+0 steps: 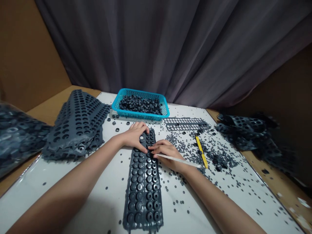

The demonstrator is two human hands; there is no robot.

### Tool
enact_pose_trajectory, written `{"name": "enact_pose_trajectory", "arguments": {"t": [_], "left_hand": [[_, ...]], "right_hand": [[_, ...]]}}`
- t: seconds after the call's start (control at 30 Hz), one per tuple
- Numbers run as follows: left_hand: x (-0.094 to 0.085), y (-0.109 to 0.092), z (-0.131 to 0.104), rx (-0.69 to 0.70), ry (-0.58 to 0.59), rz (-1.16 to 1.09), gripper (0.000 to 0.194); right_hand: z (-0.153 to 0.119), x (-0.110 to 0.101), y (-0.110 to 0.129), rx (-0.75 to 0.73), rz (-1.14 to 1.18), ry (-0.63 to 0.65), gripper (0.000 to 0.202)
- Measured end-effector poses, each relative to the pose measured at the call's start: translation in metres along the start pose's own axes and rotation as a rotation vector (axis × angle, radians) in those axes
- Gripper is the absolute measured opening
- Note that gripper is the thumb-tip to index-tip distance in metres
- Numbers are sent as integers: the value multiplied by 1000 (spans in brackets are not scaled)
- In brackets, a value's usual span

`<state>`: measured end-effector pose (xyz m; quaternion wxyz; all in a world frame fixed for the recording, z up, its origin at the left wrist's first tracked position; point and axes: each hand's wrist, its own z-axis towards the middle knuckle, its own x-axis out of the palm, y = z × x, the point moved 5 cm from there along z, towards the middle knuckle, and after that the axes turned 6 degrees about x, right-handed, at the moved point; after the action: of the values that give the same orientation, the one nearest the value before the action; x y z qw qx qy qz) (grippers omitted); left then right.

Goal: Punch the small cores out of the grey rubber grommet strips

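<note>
A long dark grey moulded rubber sheet point(143, 185), with rows of round raised parts, lies lengthwise before me on the white table. My left hand point(133, 136) grips its far part, the thumb pressed on the surface and the fingers curled at the far left side. From the right, my right hand point(168, 154) is closed around a thin pale stick-like tool point(180, 160). Its fingertips meet the sheet close to my left thumb. Whatever lies between those fingertips is too small to make out.
Behind the sheet stands a blue basket point(140, 114) of small dark parts. Stacked perforated sheets point(75, 120) and a filled plastic bag point(19, 136) are at left. Rightward lie a punched sheet point(187, 123), a yellow tool point(201, 152), scattered tiny discs point(175, 143) and crumpled scrap sheets point(251, 133).
</note>
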<state>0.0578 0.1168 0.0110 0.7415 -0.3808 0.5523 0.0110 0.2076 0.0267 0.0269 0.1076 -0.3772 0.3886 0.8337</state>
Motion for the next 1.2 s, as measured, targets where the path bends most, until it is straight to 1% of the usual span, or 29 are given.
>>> {"name": "enact_pose_trajectory", "arguments": {"t": [0.13,0.3,0.47,0.67,0.9,0.97,1.03,1.13,1.2], "left_hand": [[-1,-1,0,5,5,7,67],[-1,-2,0,8,5,12,66],[1,1,0,30,3,16,68],[3,3,0,42,-11,26,67],[3,4,0,43,-19,30,64],[4,5,0,40,-20,27,65],[5,6,0,34,-21,25,66],[4,6,0,28,-26,21,67],[0,5,-1,24,-35,19,66]], "right_hand": [[0,0,5,-88,-152,20,7],[-1,3,4,-151,-249,39,7],[-1,6,1,-201,-336,4,14],[-2,13,-7,-194,-419,-17,15],[-3,17,-10,-146,-465,-1,14],[-2,13,-12,-114,-469,-37,15],[0,6,-15,-78,-435,-104,16],[3,-12,-22,26,-296,-264,16],[4,-28,-24,106,-235,-386,14]]}}
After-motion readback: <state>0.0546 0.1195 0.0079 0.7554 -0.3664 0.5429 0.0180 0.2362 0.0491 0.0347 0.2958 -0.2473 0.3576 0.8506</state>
